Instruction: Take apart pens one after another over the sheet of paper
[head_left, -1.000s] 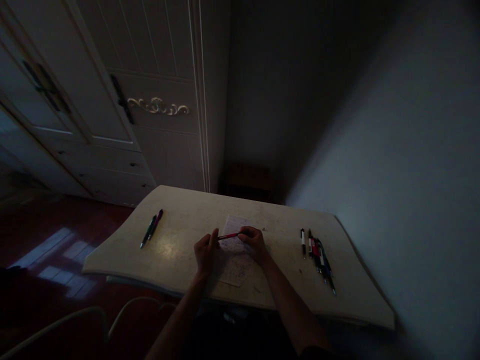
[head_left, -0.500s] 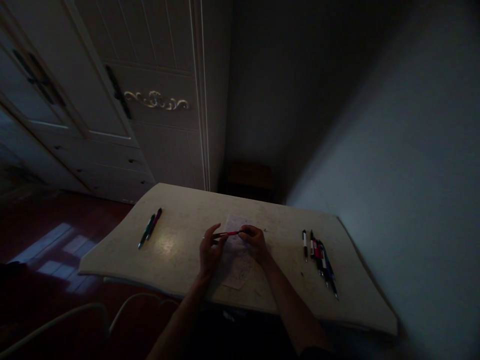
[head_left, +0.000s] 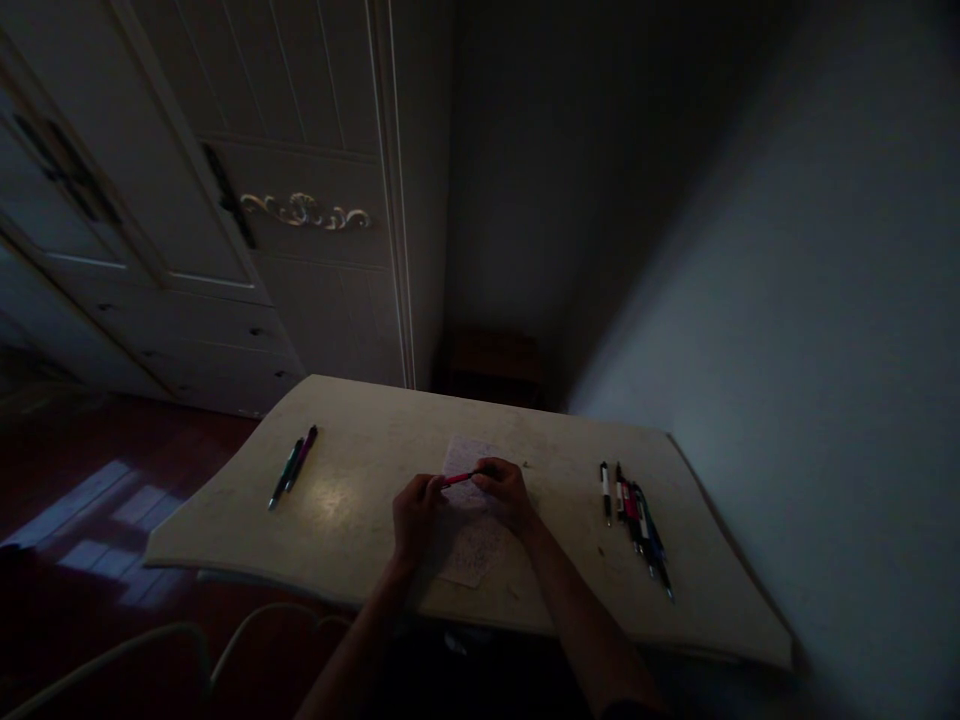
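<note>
A red pen (head_left: 458,480) is held level between both hands, above a sheet of paper (head_left: 471,555) covered in scribbled marks. My left hand (head_left: 415,512) pinches the pen's left end, fingers curled in. The dark right end sits in the closed fingers of my right hand (head_left: 505,490). Part of each pen end is hidden by the fingers. On the left of the table lie a green pen (head_left: 286,473) and a purple pen (head_left: 303,457), side by side.
Several pens (head_left: 634,515) lie in a loose group on the table (head_left: 360,430), right of my hands, with a black-and-white pen (head_left: 606,492) at their left. A wardrobe (head_left: 322,310) stands behind on the left, a pale wall (head_left: 810,350) on the right. Chair rails (head_left: 172,630) show lower left.
The fingers of my left hand, spread before, have closed round the pen's left end. My right hand keeps its hold. The whole view has shifted slightly.
</note>
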